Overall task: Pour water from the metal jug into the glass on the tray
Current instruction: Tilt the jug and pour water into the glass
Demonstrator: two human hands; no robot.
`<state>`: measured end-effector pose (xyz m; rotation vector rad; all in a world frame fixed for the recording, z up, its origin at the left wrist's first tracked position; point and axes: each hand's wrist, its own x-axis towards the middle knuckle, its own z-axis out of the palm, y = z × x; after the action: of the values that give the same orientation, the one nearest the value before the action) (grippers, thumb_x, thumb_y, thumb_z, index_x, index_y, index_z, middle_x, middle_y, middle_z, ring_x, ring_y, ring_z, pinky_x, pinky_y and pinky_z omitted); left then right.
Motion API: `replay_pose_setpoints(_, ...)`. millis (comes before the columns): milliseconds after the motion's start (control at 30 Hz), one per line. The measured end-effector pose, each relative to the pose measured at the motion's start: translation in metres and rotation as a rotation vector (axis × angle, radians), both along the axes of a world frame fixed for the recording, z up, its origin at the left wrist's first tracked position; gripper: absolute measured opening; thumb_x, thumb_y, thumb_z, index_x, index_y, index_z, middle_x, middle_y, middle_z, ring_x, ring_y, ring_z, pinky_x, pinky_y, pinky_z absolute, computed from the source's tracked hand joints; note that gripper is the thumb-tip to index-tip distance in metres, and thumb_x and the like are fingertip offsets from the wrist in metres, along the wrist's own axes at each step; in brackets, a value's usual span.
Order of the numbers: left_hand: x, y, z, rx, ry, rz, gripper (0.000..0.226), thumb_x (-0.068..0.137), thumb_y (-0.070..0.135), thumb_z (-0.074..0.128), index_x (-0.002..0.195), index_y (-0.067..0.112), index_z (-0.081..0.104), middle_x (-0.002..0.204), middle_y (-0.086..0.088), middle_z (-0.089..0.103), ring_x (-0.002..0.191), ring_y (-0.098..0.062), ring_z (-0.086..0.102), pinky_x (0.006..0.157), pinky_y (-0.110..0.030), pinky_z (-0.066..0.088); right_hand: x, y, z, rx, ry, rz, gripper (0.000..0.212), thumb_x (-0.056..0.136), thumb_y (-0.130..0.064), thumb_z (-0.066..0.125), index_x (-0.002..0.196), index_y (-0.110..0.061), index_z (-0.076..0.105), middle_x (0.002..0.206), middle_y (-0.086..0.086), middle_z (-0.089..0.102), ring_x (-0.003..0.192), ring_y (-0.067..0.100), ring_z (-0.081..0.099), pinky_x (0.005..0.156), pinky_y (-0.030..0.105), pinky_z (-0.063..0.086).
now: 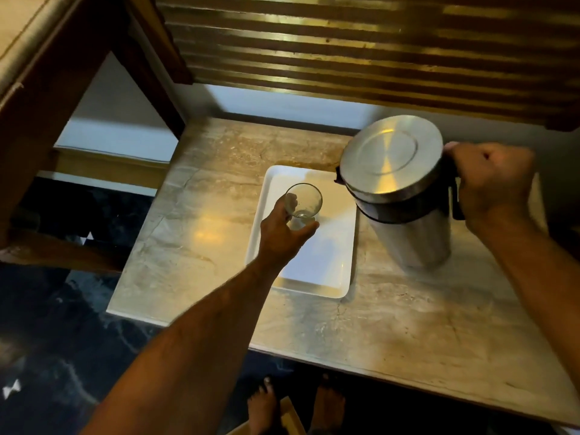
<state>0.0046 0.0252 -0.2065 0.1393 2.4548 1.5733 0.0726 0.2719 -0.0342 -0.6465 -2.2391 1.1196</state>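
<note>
A clear empty glass [303,200] stands upright on the white rectangular tray [326,262] in the middle of the marble counter. My left hand [284,235] wraps around the glass from the near side. To the right of the tray stands the tall metal jug [405,196] with a flat steel lid and a black band and spout. Its lid is closed. My right hand [489,183] is closed around the jug's black handle on its right side. The jug rests on the counter, close to upright.
The marble counter [201,246] ends at a front edge near my bare feet [295,403]. A slatted wooden panel [376,48] hangs over the back of the counter. A wooden frame [62,89] stands at the left, with dark floor below.
</note>
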Motion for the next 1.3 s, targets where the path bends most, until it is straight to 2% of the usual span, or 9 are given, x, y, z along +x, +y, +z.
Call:
replay_pose_setpoints(133, -0.002, 0.000, -0.001, 0.010, -0.009, -0.014, 0.077, 0.070, 0.037, 0.085, 0.137, 0.019, 0.052, 0.134, 0.002, 0.061, 0.119, -0.015, 0.059, 0.098, -0.022, 0.048, -0.018, -0.001, 0.005, 0.085, -0.103, 0.028, 0.042, 0.080, -0.041, 0.060, 0.049, -0.015, 0.050, 0.043, 0.001, 0.032, 0.042, 0.018, 0.036, 0.048, 0.036, 0.040)
replay_pose_setpoints(200, -0.002, 0.000, 0.000, -0.004, 0.002, -0.035, 0.076, 0.073, 0.037, 0.083, 0.139, 0.018, 0.050, 0.137, 0.000, 0.060, 0.121, -0.016, 0.057, 0.098, -0.022, 0.046, -0.024, -0.003, 0.007, 0.153, -0.161, 0.063, 0.043, 0.083, -0.040, 0.060, 0.049, -0.017, 0.048, 0.043, -0.001, 0.034, 0.038, 0.010, 0.034, 0.046, 0.024, 0.030)
replay_pose_setpoints(267, -0.001, 0.000, 0.002, -0.015, 0.019, -0.046, 0.074, 0.075, 0.037, 0.082, 0.139, 0.016, 0.050, 0.139, -0.003, 0.059, 0.122, -0.019, 0.056, 0.101, -0.027, 0.047, -0.032, -0.007, 0.007, 0.218, -0.217, 0.105, 0.043, 0.085, -0.038, 0.059, 0.052, -0.011, 0.052, 0.044, 0.000, 0.037, 0.040, 0.013, 0.034, 0.046, 0.023, 0.026)
replay_pose_setpoints(433, 0.003, 0.000, 0.005, -0.005, 0.035, -0.058, 0.072, 0.077, 0.037, 0.081, 0.138, 0.015, 0.050, 0.138, -0.006, 0.059, 0.123, -0.023, 0.057, 0.104, -0.039, 0.049, -0.045, -0.024, 0.007, 0.358, -0.278, 0.177, 0.047, 0.084, -0.038, 0.059, 0.051, -0.006, 0.052, 0.046, 0.005, 0.040, 0.044, 0.022, 0.037, 0.049, 0.029, 0.030)
replay_pose_setpoints(567, 0.007, -0.003, 0.003, 0.011, 0.041, -0.048, 0.073, 0.075, 0.037, 0.082, 0.138, 0.016, 0.050, 0.137, -0.006, 0.060, 0.122, -0.023, 0.058, 0.103, -0.037, 0.049, -0.048, -0.032, 0.008, 0.389, -0.317, 0.240, 0.047, 0.084, -0.039, 0.058, 0.046, -0.018, 0.041, 0.043, -0.001, 0.036, 0.039, 0.014, 0.031, 0.045, 0.022, 0.025)
replay_pose_setpoints(767, 0.013, -0.008, -0.002, 0.022, 0.061, -0.024, 0.075, 0.070, 0.037, 0.085, 0.135, 0.016, 0.052, 0.134, -0.005, 0.063, 0.118, -0.021, 0.061, 0.102, -0.037, 0.050, -0.057, -0.029, 0.012, 0.345, -0.420, 0.300, 0.045, 0.080, -0.044, 0.056, 0.048, -0.015, 0.045, 0.045, 0.001, 0.038, 0.041, 0.017, 0.035, 0.047, 0.026, 0.031)
replay_pose_setpoints(1000, 0.018, -0.010, -0.003, 0.005, 0.094, -0.030, 0.076, 0.069, 0.037, 0.085, 0.134, 0.016, 0.052, 0.132, -0.004, 0.063, 0.118, -0.019, 0.060, 0.101, -0.032, 0.049, -0.068, -0.028, 0.019, 0.223, -0.532, 0.327, 0.038, 0.074, -0.048, 0.058, 0.065, -0.011, 0.064, 0.063, 0.006, 0.062, 0.061, 0.022, 0.061, 0.058, 0.034, 0.049)
replay_pose_setpoints(1133, 0.020, -0.010, -0.002, 0.005, 0.101, -0.029, 0.075, 0.069, 0.037, 0.085, 0.133, 0.018, 0.052, 0.131, -0.002, 0.064, 0.116, -0.018, 0.060, 0.100, -0.029, 0.049, -0.067, -0.033, 0.021, 0.252, -0.530, 0.353, 0.038, 0.076, -0.046, 0.058, 0.059, -0.012, 0.060, 0.052, 0.000, 0.054, 0.050, 0.017, 0.053, 0.052, 0.029, 0.044)
replay_pose_setpoints(1300, 0.021, -0.011, -0.002, -0.014, 0.133, -0.025, 0.074, 0.070, 0.039, 0.084, 0.133, 0.018, 0.052, 0.129, -0.001, 0.065, 0.115, -0.018, 0.060, 0.097, -0.025, 0.046, -0.065, -0.041, 0.032, 0.465, -0.534, 0.447, 0.045, 0.086, -0.044, 0.051, 0.053, -0.013, 0.051, 0.049, 0.000, 0.048, 0.043, 0.015, 0.044, 0.047, 0.021, 0.031)
